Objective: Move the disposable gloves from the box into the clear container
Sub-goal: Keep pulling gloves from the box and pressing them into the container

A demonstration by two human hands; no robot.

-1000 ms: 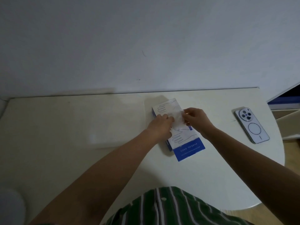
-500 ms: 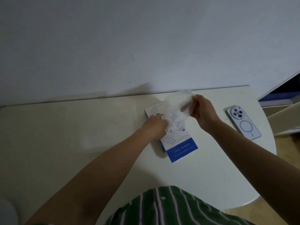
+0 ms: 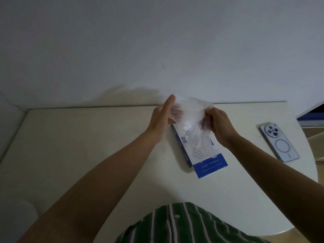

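A thin clear disposable glove is stretched between my two hands above the table. My left hand holds its left side, thumb pointing up and fingers showing faintly through the plastic. My right hand pinches its right edge. The glove's lower end hangs down onto the white and blue glove box, which lies flat on the table just below my hands. No clear container is in view.
A light blue phone lies camera side up at the right of the white table. The wall runs along the table's far edge. A shelf edge shows at the far right.
Both hands have risen off the box. The glove has been drawn out of it and spread wider between them. My left hand, which pressed on the box, now holds the glove.
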